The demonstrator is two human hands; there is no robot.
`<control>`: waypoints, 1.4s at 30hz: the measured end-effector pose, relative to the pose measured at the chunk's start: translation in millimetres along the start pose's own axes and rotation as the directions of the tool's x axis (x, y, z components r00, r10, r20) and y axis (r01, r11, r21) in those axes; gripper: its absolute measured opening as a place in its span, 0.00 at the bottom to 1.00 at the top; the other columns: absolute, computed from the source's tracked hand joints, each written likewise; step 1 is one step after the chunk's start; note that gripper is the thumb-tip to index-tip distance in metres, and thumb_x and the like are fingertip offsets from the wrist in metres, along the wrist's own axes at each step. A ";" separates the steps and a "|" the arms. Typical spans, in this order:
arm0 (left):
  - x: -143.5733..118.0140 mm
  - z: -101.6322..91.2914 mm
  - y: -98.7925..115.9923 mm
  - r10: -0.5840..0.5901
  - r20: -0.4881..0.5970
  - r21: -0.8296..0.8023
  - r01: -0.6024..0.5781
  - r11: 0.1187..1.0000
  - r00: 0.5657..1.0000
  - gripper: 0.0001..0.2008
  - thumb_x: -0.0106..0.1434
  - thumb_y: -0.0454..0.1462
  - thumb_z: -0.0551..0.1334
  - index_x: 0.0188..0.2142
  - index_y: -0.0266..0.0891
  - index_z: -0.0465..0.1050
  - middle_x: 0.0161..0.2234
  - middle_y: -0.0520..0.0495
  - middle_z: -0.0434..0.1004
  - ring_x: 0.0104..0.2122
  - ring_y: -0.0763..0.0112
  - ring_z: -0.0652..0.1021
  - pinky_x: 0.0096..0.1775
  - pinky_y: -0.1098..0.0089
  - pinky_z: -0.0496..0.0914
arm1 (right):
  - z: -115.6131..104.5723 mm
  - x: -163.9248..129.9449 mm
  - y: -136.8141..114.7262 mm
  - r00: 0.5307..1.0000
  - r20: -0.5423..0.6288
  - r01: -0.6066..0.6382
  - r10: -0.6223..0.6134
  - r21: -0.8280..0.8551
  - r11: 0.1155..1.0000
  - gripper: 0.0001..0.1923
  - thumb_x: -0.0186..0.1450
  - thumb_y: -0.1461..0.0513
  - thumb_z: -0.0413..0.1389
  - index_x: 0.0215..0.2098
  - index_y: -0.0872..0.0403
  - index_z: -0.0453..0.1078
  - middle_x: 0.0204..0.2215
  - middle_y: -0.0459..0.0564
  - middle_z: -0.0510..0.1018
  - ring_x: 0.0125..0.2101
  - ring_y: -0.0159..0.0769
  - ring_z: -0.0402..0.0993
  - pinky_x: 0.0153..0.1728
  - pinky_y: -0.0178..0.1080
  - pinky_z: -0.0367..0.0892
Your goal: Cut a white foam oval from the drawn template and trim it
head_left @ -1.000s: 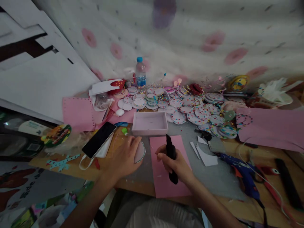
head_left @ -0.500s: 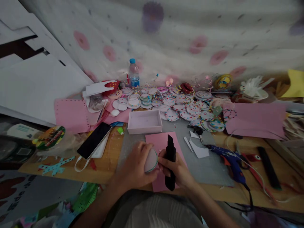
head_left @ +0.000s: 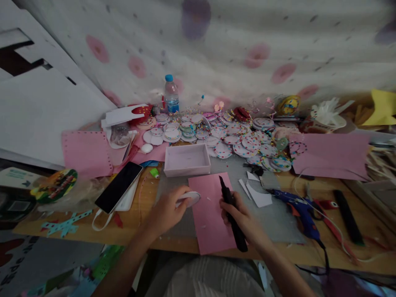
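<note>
1. Left hand (head_left: 165, 210) fingers pinch a round disc (head_left: 188, 199) at the pink sheet's (head_left: 212, 212) left edge, frame centre.
2. Right hand (head_left: 239, 214) clenches a black cutter (head_left: 232, 214) over the sheet, which looks uncut.

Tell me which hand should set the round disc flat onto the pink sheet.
Left, probably. The left hand already holds the round disc at the pink sheet's left edge. The right hand is shut on the black cutter over the sheet, so it is not free.
</note>
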State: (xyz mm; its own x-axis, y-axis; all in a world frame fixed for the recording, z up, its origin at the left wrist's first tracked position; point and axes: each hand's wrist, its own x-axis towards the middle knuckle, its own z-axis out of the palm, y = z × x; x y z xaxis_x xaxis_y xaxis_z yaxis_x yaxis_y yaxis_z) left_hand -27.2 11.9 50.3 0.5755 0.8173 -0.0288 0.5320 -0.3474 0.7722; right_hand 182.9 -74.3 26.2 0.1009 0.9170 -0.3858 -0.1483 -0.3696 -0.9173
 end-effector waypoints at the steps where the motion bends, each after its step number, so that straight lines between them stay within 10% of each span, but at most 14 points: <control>1: 4.9 -3.5 -0.1 0.010 0.036 0.048 -0.011 0.999 0.999 0.09 0.64 0.34 0.56 0.43 0.42 0.70 0.41 0.49 0.77 0.41 0.65 0.77 0.41 0.68 0.67 | -1.0 -1.7 2.5 1.000 0.008 0.004 -0.003 -0.036 0.999 0.16 0.63 0.49 0.53 0.37 0.51 0.58 0.19 0.39 0.69 0.19 0.29 0.66 0.22 0.33 0.63; 18: 38.5 8.6 -12.2 0.041 0.151 0.187 -0.069 0.980 0.988 0.12 0.65 0.32 0.52 0.44 0.41 0.71 0.36 0.47 0.79 0.37 0.63 0.79 0.35 0.70 0.67 | 27.7 -4.9 14.7 0.976 0.052 0.214 -0.210 -0.393 0.894 0.16 0.68 0.62 0.45 0.54 0.52 0.59 0.18 0.39 0.69 0.14 0.32 0.68 0.16 0.34 0.64; 26: 38.6 9.9 -14.6 0.066 0.136 0.149 -0.086 0.985 0.989 0.13 0.65 0.31 0.53 0.46 0.42 0.71 0.40 0.47 0.79 0.42 0.63 0.79 0.40 0.68 0.68 | 32.0 -4.1 5.9 0.979 0.054 0.196 -0.196 -0.515 0.835 0.16 0.67 0.64 0.45 0.53 0.57 0.60 0.31 0.51 0.76 0.29 0.38 0.76 0.27 0.37 0.69; 42: 37.3 14.0 -13.5 0.060 0.102 0.099 -0.070 0.993 0.993 0.15 0.62 0.27 0.54 0.46 0.40 0.72 0.41 0.46 0.79 0.42 0.64 0.79 0.40 0.70 0.68 | 35.7 -2.1 -1.4 0.999 0.043 0.051 -0.031 -0.607 0.793 0.18 0.67 0.66 0.42 0.54 0.58 0.57 0.26 0.48 0.77 0.13 0.30 0.67 0.16 0.32 0.59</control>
State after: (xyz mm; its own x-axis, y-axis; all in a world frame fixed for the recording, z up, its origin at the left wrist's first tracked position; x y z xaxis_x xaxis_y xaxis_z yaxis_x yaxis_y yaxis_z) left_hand -4.3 40.6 29.9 0.6667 0.7439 -0.0473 0.5491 -0.4472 0.7060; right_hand 147.8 -70.3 31.8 0.0634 0.9336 -0.3527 0.4842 -0.3378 -0.8071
